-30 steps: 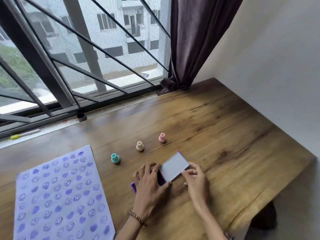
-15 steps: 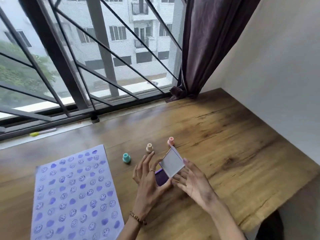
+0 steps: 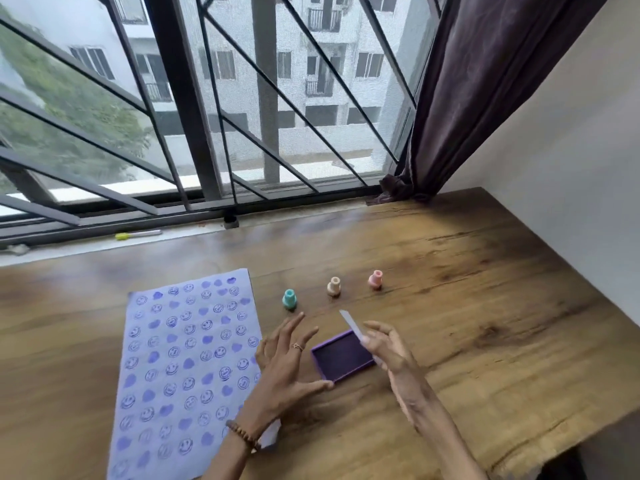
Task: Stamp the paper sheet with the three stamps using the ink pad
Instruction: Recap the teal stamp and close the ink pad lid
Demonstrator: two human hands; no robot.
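Observation:
A paper sheet [image 3: 180, 368] covered with purple smiley and heart prints lies on the left of the wooden desk. Three small stamps stand upright in a row beyond my hands: teal [image 3: 289, 299], cream [image 3: 334, 286] and pink [image 3: 375, 279]. The purple ink pad [image 3: 343, 358] lies uncovered between my hands, its dark pad showing. My right hand [image 3: 391, 355] holds the pad's white lid [image 3: 351, 325] up on edge at the pad's right side. My left hand [image 3: 284, 368] hovers with fingers spread, its thumb touching the pad's near left corner.
The window sill behind the desk holds a yellow-capped pen [image 3: 136, 234] and a small black cap [image 3: 231, 221]. A dark curtain [image 3: 467, 98] hangs at the back right, beside a white wall [image 3: 571, 168]. The desk's right edge [image 3: 588, 403] drops off.
The lid went from nearly flat over the ink pad to lifted upright in my right hand, baring the pad. My left hand's fingers rose and spread. The camera tilted upward.

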